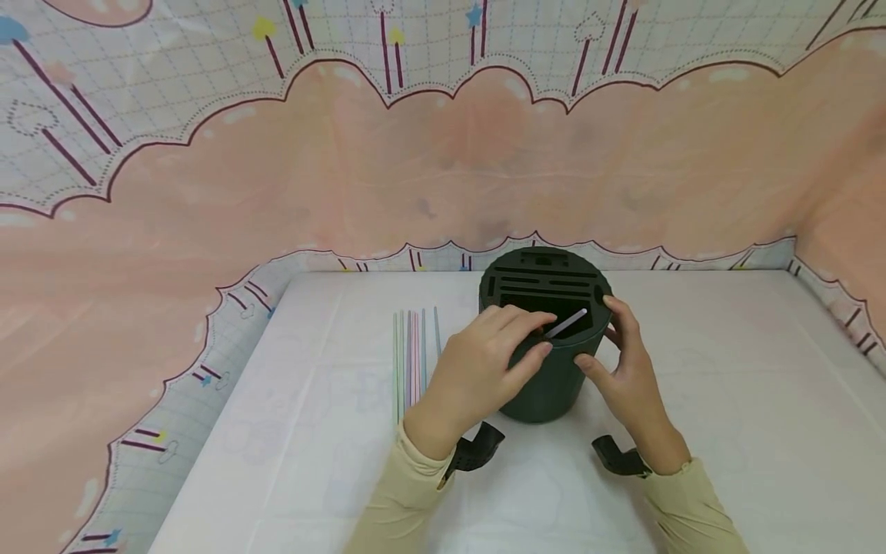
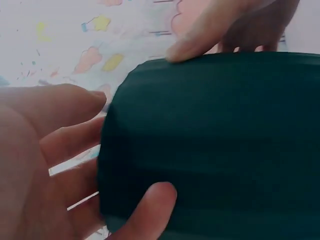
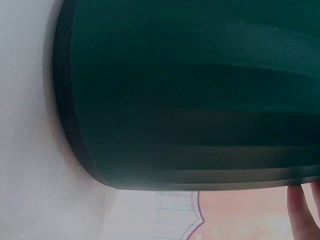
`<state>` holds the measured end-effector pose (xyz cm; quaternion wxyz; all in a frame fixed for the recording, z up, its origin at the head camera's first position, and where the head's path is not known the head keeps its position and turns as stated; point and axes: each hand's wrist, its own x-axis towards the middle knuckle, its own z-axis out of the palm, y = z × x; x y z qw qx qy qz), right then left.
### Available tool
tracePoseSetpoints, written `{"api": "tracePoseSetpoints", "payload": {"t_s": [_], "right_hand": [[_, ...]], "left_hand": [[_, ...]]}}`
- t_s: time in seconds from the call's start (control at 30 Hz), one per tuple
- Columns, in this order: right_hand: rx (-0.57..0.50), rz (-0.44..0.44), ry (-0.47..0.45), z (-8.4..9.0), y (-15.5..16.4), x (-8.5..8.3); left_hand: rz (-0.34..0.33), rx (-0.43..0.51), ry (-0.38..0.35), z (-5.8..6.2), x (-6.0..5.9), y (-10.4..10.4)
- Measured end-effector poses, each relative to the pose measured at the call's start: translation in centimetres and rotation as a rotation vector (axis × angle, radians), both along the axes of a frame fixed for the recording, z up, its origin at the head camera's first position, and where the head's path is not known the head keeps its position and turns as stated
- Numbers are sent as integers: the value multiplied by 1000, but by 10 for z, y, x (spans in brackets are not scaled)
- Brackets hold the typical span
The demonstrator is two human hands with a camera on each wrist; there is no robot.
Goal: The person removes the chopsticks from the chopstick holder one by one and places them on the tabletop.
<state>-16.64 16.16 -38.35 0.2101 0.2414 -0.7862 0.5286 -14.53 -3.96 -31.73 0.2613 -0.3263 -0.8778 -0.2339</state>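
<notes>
straw (image 1: pixel 569 323), far end perhaps inside holder (image 1: pixel 547 388)

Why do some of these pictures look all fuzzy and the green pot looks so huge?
Head view: even light, sharp, with the dark green holder and the left hand clear. Left wrist view: the holder fills the frame, and the near fingers are soft and blurred. Right wrist view: the holder is very close, dim and smooth, with little detail.

dark green slotted holder (image 1: pixel 547 338) upright on table, white straw (image 1: pixel 567 324) slanting into its top.
</notes>
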Motion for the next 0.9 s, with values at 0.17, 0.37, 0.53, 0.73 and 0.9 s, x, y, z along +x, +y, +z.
{"api": "tracePoseSetpoints", "payload": {"t_s": [0.17, 0.37, 0.53, 0.73, 0.9], "right_hand": [[1, -5, 5, 8, -4, 5], [6, -13, -14, -11, 3, -5], [21, -27, -27, -20, 6, -9], [18, -34, -58, -20, 5, -9], [26, -38, -67, -19, 5, -10]], "left_hand": [[28, -61, 23, -5, 1, 7], [10, 18, 18, -5, 2, 8], [-42, 159, 10, -1, 0, 5], [-145, 390, -44, 6, 1, -1], [-190, 598, -40, 16, 4, -10]]}}
